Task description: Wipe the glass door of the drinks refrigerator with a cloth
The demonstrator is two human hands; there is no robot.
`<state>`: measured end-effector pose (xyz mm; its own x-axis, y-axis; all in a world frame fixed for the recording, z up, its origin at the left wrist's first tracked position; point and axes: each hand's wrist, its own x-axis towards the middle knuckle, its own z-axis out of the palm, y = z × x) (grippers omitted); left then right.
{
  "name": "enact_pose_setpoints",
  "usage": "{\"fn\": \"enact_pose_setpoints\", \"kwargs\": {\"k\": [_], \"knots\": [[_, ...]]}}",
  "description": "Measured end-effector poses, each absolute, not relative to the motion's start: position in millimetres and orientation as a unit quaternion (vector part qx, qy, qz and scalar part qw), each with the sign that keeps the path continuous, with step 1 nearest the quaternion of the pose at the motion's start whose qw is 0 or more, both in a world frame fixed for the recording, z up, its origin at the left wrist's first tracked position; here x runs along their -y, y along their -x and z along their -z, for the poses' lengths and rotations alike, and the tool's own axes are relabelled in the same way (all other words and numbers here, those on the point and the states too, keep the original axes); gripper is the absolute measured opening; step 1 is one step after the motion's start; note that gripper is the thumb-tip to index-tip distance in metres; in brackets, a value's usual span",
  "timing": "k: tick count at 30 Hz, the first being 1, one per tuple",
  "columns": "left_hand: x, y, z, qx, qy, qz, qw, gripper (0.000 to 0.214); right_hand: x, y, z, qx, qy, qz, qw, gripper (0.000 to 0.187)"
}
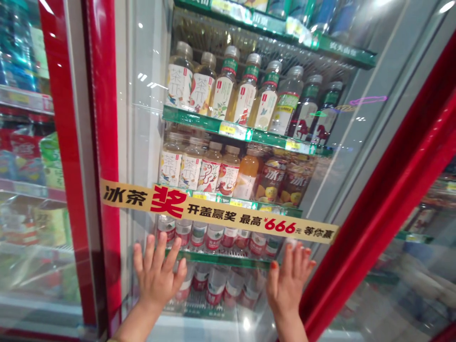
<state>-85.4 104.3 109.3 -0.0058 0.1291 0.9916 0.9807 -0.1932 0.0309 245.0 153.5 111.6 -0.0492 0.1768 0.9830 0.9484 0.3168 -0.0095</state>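
My left hand [156,273] is raised with its fingers spread, in front of the glass door [142,128] of a drinks fridge, just under a yellow banner strip [213,216]. To the right, my right hand [288,278] is up as well, fingers stretched out, near the strip's right end. Both palms face the glass; whether they touch it I cannot tell. Neither hand holds anything. Behind the glass, several bottles stand upright in rows, among them white-labelled tea bottles [178,80], an orange drink bottle [247,175] and dark iced tea bottles [270,180].
Green shelf edges [231,128] with price tags cross the fridge. A red door frame [384,209] slants along the right, and another red frame [103,142] stands at the left. Further left is a neighbouring fridge with packaged drinks [28,156].
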Motion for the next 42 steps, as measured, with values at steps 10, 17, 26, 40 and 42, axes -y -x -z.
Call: {"fn": "enact_pose_setpoints", "kwargs": {"k": [10, 17, 26, 40, 42], "knots": [[-102, 83, -115, 0.482, 0.572, 0.518, 0.414, 0.083, -135, -174, -91, 0.733, 0.336, 0.422, 0.414, 0.075], [-104, 82, -114, 0.476, 0.570, 0.526, 0.414, 0.079, -160, -234, -182, 0.556, 0.513, 0.316, 0.573, 0.073], [-102, 82, -116, 0.474, 0.569, 0.530, 0.412, 0.075, -124, -163, -116, 0.770, 0.251, 0.457, 0.368, 0.054], [-105, 82, -115, 0.473, 0.566, 0.532, 0.416, 0.074, -127, -146, -147, 0.755, 0.265, 0.450, 0.396, 0.057], [-104, 82, -115, 0.473, 0.567, 0.531, 0.416, 0.074, -120, -152, -130, 0.774, 0.220, 0.460, 0.376, 0.045]]}}
